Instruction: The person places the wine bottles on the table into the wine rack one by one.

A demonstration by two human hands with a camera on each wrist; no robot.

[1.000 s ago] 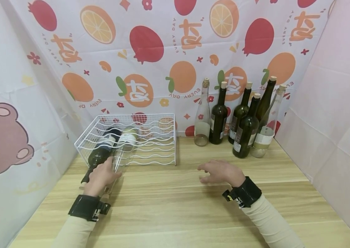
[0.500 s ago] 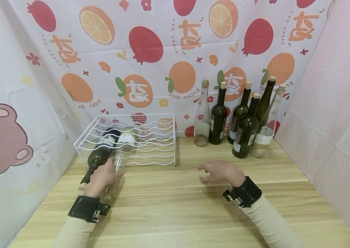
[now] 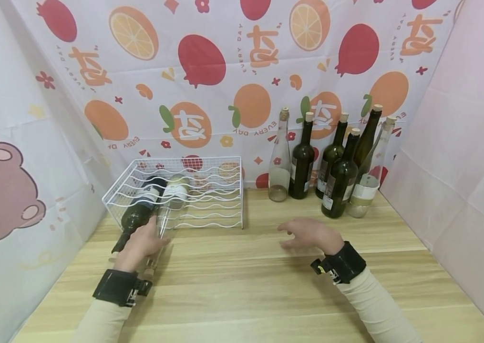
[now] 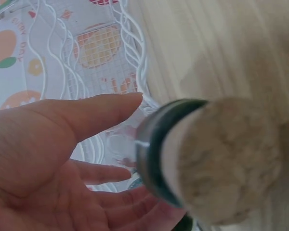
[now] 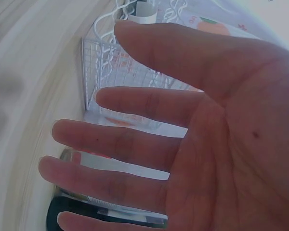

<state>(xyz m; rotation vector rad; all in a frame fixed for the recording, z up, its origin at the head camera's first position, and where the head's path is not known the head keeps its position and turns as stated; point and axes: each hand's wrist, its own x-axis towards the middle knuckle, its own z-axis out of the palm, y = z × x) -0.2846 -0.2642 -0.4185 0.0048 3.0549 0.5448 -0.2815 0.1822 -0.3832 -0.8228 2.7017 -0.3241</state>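
My left hand is over the necks of two bottles lying in the white wire rack, its thumb held apart from the fingers. One is a dark green bottle on the left, the other a clear bottle beside it; both necks point toward me. In the left wrist view a large cork fills the foreground, with the fingers relaxed alongside and behind the bottle mouth. My right hand hovers over the table to the right, fingers spread and holding nothing, as the right wrist view also shows.
Several corked bottles stand upright at the back right: a clear bottle, a dark bottle, a nearer dark green bottle and another clear bottle among them. Printed cloth hangs behind and along both sides of the wooden table.
My right hand has shifted slightly to the right. The left hand stays over the bottle necks, and the bottles and rack have not moved.
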